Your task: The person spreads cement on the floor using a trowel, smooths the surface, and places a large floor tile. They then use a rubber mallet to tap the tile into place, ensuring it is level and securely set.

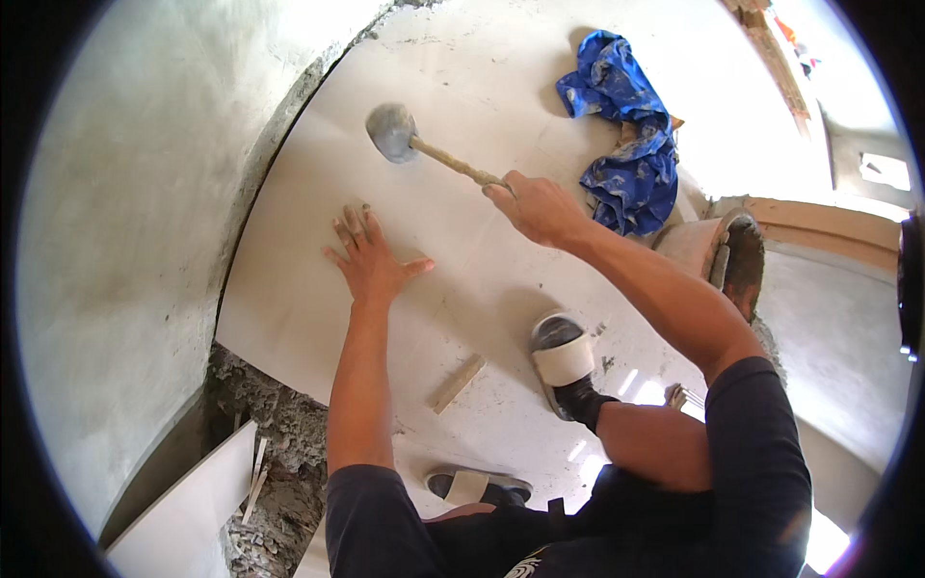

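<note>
My right hand (540, 210) is closed round the wooden handle of a rubber mallet (392, 133). The mallet's grey, rounded head is at the handle's far left end, over the pale floor tiles (299, 241); whether it touches them I cannot tell. Lower and to the left, my left hand (371, 265) lies on the tile surface with its fingers spread, holding nothing. Between my left arm and my feet a short strip of wood or tile (458, 383) lies on the tiles.
A crumpled blue tarp (626, 125) lies at the far right, near a round-mouthed container (703, 249). A bare plaster wall (164, 164) borders the tiles at left. Rough mortar (289, 424) and a leaning tile (198, 511) are at lower left. My sandalled foot (564, 356) stands on the tiles.
</note>
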`<state>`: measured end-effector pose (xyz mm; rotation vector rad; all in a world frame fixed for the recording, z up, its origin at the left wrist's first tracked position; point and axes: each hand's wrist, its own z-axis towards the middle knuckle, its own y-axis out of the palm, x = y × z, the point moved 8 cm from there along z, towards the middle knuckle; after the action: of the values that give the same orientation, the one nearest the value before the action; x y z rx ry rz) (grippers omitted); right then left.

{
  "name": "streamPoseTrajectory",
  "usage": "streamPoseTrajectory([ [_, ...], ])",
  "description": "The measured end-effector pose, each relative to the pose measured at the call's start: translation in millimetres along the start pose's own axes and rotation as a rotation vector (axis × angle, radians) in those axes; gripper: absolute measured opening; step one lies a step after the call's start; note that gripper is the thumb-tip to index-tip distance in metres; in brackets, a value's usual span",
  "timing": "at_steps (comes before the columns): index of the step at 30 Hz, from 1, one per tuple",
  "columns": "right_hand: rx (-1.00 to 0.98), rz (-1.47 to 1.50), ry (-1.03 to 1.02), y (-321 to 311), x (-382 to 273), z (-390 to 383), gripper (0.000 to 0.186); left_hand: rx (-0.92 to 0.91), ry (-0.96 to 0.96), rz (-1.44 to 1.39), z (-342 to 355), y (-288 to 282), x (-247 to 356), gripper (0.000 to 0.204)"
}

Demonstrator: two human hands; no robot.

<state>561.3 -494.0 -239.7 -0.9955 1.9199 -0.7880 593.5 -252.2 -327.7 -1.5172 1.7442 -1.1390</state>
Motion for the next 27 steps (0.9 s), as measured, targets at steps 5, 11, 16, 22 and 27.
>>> streamPoseTrajectory([
  [5,0.261,0.23,-0.12,2.7,-24.9,-7.2,0.044,-0.065,0.04,0.094,11.3,-1.7,7.0,0.135],
  [11,0.281,0.264,0.195,42.0,8.2,-6.0,0.041,-0.084,0.067,0.083,10.3,4.7,10.4,0.135],
  [16,0.145,0.173,0.162,65.4,-0.4,-13.8,0.039,-0.083,0.091,0.008,11.8,4.7,8.3,0.137],
  [22,0.31,0.408,0.02,75.4,-10.4,-18.3,0.04,-0.05,0.103,-0.059,13.0,8.5,4.6,0.139],
  [27,0.216,0.249,0.095,76.9,-21.9,-12.9,0.033,-0.014,0.111,-0.069,16.5,8.8,3.8,0.138],
])
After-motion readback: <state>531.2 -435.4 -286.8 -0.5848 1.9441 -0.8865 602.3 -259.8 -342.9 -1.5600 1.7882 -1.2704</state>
